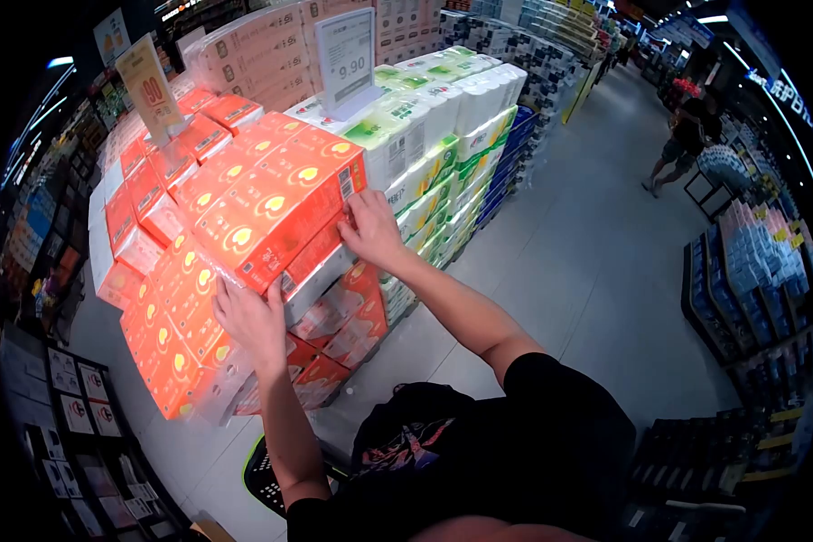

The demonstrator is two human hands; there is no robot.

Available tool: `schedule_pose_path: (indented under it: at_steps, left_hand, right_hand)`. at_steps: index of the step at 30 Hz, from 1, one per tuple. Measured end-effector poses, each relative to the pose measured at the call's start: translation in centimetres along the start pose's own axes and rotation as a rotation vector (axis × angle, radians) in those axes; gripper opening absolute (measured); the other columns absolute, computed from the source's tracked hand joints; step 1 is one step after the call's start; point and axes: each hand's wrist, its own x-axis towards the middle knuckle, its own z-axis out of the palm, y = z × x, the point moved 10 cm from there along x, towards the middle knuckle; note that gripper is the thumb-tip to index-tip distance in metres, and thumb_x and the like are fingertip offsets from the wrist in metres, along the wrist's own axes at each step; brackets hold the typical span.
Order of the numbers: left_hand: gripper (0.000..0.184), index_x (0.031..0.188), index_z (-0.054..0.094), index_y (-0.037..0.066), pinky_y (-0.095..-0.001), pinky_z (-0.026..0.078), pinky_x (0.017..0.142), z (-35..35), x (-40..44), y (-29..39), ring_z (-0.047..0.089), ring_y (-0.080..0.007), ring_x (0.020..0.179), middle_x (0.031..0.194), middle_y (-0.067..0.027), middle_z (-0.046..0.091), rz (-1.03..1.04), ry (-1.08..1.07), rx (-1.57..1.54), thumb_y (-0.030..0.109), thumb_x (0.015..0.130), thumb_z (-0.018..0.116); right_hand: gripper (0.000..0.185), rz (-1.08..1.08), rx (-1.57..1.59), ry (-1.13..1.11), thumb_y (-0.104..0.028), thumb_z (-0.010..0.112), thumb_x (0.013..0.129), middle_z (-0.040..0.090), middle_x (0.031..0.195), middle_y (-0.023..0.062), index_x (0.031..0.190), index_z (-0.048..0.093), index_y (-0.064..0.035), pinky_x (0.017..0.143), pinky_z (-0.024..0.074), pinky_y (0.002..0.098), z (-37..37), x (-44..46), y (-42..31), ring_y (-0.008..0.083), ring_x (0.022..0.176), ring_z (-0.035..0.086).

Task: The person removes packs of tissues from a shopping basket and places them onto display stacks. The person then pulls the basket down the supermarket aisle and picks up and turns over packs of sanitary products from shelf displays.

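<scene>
Head view of a shop display, with a large orange pack point(275, 194) printed with yellow hearts lying between my two hands, on top of stacked orange packs point(357, 303). My left hand point(251, 318) is at the near left corner: the thumb stands apart from the fingers, by the pack's low edge, and the fingers lie beside the seam with a tilted orange bundle point(164, 318). My right hand point(373, 233) is at the right end of the near side, its fingers bent at the lower edge, just below a barcode point(346, 183); the body of the pack extends leftward and beyond these fingers. The pads of both hands are hidden from me, so I cannot tell whether either set of fingers pinches the wrap. Beyond the right hand stand white-and-green packs point(411, 135), topped by a price sign point(346, 61) reading 9.90; a person point(691, 135) is in the aisle
</scene>
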Motion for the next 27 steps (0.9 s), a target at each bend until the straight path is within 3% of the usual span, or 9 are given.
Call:
schedule_pose_path:
  at_steps: [9,16,18,20,22,23,24,27]
  left_hand:
    - [0.075,0.126,0.049,-0.012,-0.0513,0.032,0.106,-0.6,1.0,-0.6,0.046,-0.0426,0.123,0.122,-0.0267,0.057,-0.071,-0.072,-0.04,0.041,0.079,0.074]
    - [0.071,0.118,0.058,-0.011,-0.0511,0.034,0.104,0.3,0.5,-1.9,0.05,-0.0422,0.119,0.118,-0.0234,0.061,-0.12,-0.024,0.083,0.044,0.076,0.075]
    - [0.054,0.107,0.065,-0.004,-0.0513,0.035,0.102,0.2,0.5,-1.5,0.05,-0.0422,0.117,0.104,-0.0201,0.063,-0.103,0.038,0.025,0.039,0.076,0.076]
    - [0.054,0.106,0.065,-0.003,-0.0508,0.035,0.103,0.4,0.4,-1.6,0.051,-0.0408,0.117,0.103,-0.0189,0.063,-0.139,0.035,0.038,0.039,0.075,0.076]
    - [0.052,0.108,0.064,-0.002,-0.0498,0.036,0.103,0.0,0.1,-1.4,0.051,-0.0383,0.118,0.106,-0.0174,0.063,-0.132,0.018,0.039,0.036,0.074,0.076]
    - [0.052,0.11,0.063,-0.001,-0.0492,0.036,0.104,-0.2,-0.1,-1.5,0.051,-0.0373,0.119,0.109,-0.0171,0.063,-0.14,0.006,0.059,0.034,0.074,0.076]
    - [0.051,0.113,0.062,0.0,-0.0484,0.037,0.104,-0.8,-1.2,-1.6,0.051,-0.0367,0.118,0.113,-0.0165,0.061,-0.148,0.024,0.061,0.031,0.074,0.075]
    - [0.05,0.119,0.06,0.001,-0.0457,0.038,0.104,-4.1,-4.8,0.0,0.051,-0.0351,0.118,0.122,-0.0153,0.058,-0.064,0.219,-0.05,0.023,0.075,0.072]
  right_hand:
    - [0.014,-0.058,0.008,-0.026,-0.011,0.063,0.079,0.057,0.082,0.0186,0.083,0.054,-0.0011,0.073,0.045,0.0469,2.2,0.5,-0.3,0.039,0.081,0.055]
    - [0.014,0.081,-0.005,-0.169,-0.015,0.057,0.083,0.062,0.079,0.0197,0.081,0.055,-0.0015,0.067,0.0474,0.0492,3.8,0.7,0.3,0.0396,0.078,0.061]
    - [0.015,0.083,0.013,-0.212,-0.017,0.057,0.085,0.062,0.076,0.0185,0.081,0.055,-0.002,0.065,0.0471,0.0486,4.4,0.4,0.2,0.0396,0.074,0.061]
    - [0.017,0.035,0.04,-0.186,-0.017,0.058,0.085,0.062,0.074,0.0182,0.079,0.055,-0.0018,0.063,0.047,0.0481,4.6,0.2,-0.3,0.0402,0.072,0.06]
    - [0.019,0.087,0.228,-0.268,-0.017,0.059,0.089,0.063,0.071,0.0137,0.078,0.058,-0.0014,0.06,0.0479,0.0389,4.9,-0.1,-1.2,0.0284,0.063,0.062]
    - [0.018,0.11,0.311,-0.314,-0.014,0.06,0.091,0.062,0.068,0.0091,0.08,0.06,-0.0007,0.059,0.0466,0.0326,5.8,-0.8,-1.0,0.0181,0.059,0.057]
    - [0.017,0.153,0.472,-0.302,-0.012,0.061,0.091,0.06,0.067,0.0069,0.081,0.06,0.0007,0.06,0.0449,0.0293,5.7,-2.1,-2.3,0.0141,0.06,0.053]
    - [0.011,0.048,0.617,-0.513,-0.008,0.059,0.092,0.062,0.074,0.0069,0.086,0.06,0.0008,0.065,0.0463,0.0278,8.8,-6.9,-5.8,0.0134,0.068,0.058]
